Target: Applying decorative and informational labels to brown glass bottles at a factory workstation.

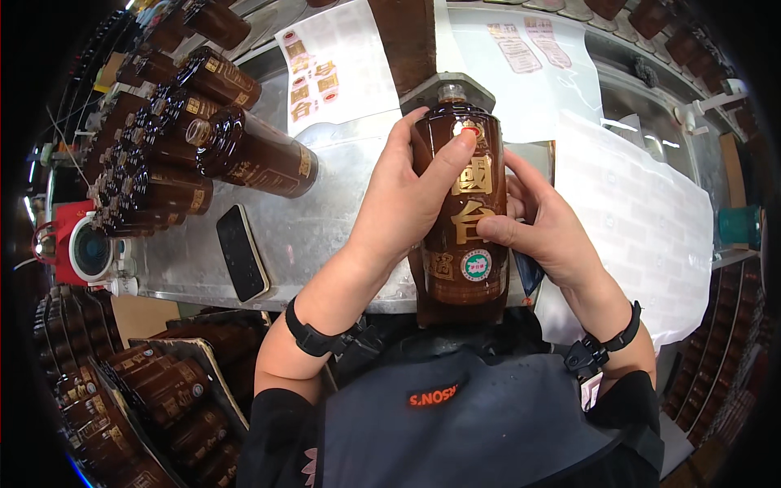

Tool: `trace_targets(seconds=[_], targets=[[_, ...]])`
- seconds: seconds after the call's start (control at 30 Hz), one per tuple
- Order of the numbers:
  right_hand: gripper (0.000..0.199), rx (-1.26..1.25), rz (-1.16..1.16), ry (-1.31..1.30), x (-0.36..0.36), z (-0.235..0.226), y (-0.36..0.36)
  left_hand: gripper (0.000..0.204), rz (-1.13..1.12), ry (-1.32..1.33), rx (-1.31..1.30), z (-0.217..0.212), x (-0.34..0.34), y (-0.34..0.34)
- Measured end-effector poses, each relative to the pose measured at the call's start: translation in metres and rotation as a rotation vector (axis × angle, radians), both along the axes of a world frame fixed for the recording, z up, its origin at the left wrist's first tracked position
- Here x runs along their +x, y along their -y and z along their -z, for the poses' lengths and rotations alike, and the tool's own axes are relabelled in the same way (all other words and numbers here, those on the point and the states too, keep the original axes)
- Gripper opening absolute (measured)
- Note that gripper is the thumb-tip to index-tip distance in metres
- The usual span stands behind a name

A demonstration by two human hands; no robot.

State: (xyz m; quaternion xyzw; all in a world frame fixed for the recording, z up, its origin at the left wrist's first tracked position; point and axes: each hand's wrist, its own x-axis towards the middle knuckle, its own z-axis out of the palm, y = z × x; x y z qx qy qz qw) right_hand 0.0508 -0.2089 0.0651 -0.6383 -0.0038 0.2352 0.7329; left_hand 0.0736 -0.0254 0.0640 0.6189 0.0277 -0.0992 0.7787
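A large brown glass bottle (470, 189) with big gold characters, a round green-and-white badge and a clear neck at its far end lies in front of me, its base toward my body. My left hand (407, 179) wraps its upper left side, with the thumb pressed on the small badge below the shoulder. On the right side, my right hand (547, 228) holds it too, thumb resting on the lower gold character and the other fingers partly hidden behind the glass. Beyond the neck, a sheet of gold-and-red decals (350, 41) lies on the metal table (346, 195).
Several brown bottles (154, 138) crowd the table's left, one tall bottle (264, 154) nearest me. A dark-screened phone (242, 254) lies near the front edge. White sheets (643, 220) cover the right side. A small red fan (91, 246) and crates of bottles (167, 382) are at left.
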Motion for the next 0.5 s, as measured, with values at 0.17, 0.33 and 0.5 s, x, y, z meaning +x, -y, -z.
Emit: trace_targets(seconds=[0.17, 0.33, 0.5], targets=[[0.098, 0.003, -0.001, 0.017, 0.0003, 0.0011, -0.0010, 0.073, -0.022, -0.015, -0.040, -0.0011, -0.0014, 0.0005], [0.099, 0.006, 0.005, 0.024, -0.0001, 0.0023, -0.0006, 0.074, -0.011, -0.013, -0.049, -0.0017, -0.0009, 0.0016], [0.099, -0.006, -0.014, 0.022, -0.0002, 0.0028, -0.0003, 0.072, -0.023, -0.021, -0.041, -0.0028, -0.0014, 0.0008]])
